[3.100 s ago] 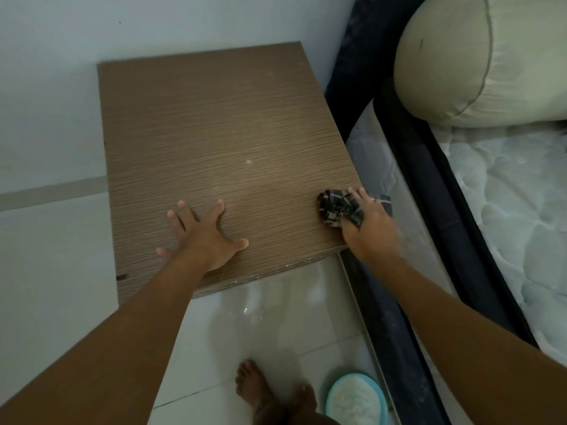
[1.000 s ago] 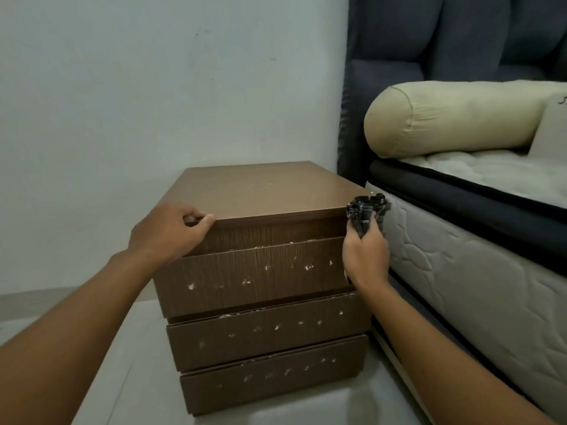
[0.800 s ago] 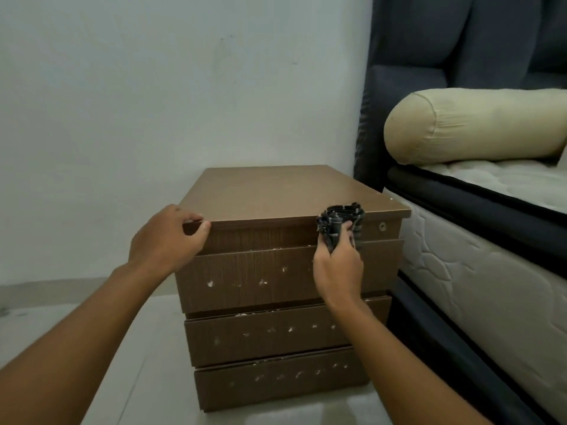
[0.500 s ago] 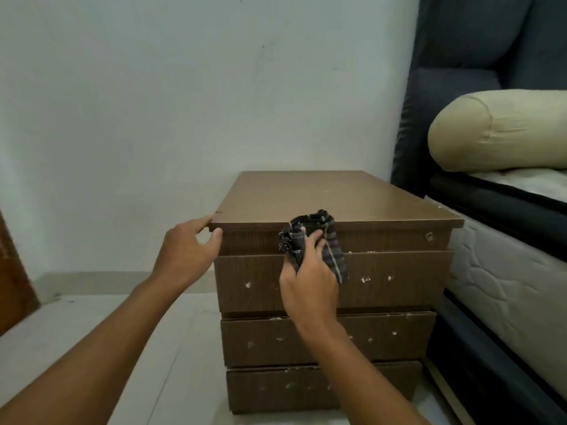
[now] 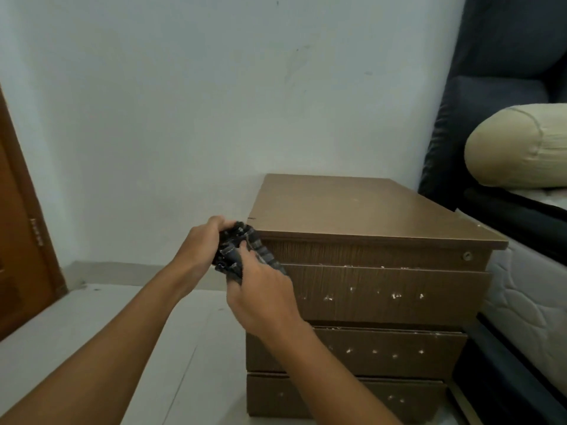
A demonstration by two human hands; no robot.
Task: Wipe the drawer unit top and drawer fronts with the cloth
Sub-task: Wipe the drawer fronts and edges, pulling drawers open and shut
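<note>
The brown wooden drawer unit (image 5: 368, 210) stands against the white wall, seen from low in front. Its three drawer fronts (image 5: 383, 297) carry small white specks. A dark checked cloth (image 5: 242, 250) is bunched at the unit's front left corner, level with the top drawer. My left hand (image 5: 201, 243) grips the cloth from the left. My right hand (image 5: 260, 297) grips it from below and the right. Both hands cover much of the cloth and the corner behind it.
A bed with a dark frame (image 5: 478, 124), a white quilted mattress (image 5: 527, 305) and a cream bolster (image 5: 518, 145) presses against the unit's right side. A brown wooden door (image 5: 18, 240) is at the far left. Pale floor tiles (image 5: 122, 332) spread in front.
My right hand slid the cloth leftward along the top drawer front to the left corner. My left hand left the unit's top edge and took hold of the cloth. The view shifted left.
</note>
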